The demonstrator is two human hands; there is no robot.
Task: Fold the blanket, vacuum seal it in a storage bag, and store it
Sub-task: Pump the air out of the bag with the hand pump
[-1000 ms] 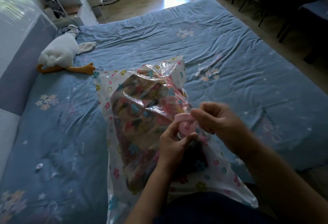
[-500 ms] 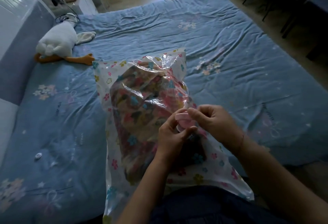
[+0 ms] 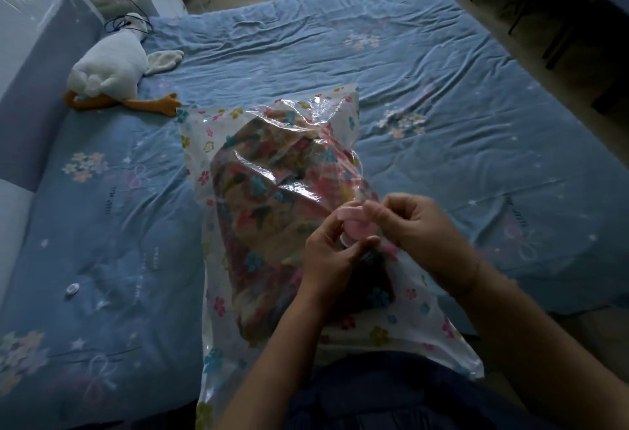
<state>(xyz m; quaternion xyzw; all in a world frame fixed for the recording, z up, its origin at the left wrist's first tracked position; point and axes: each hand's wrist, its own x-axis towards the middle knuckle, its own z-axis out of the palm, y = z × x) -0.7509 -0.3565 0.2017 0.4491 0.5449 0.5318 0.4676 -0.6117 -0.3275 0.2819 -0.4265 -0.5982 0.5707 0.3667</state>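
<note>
Atop the storage bag point(image 3: 200, 143), both hands point(image 3: 332, 254) point(image 3: 420, 225) pinch its pink valve point(image 3: 355, 225).

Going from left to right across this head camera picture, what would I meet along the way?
In order: plush goose → left hand → pink valve cap → right hand → dark furniture. The storage bag spans beneath both hands, so it is left out.

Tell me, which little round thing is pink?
The valve on the storage bag, pinched by the left hand and right hand; the white cap lies alone on the bed.
</note>
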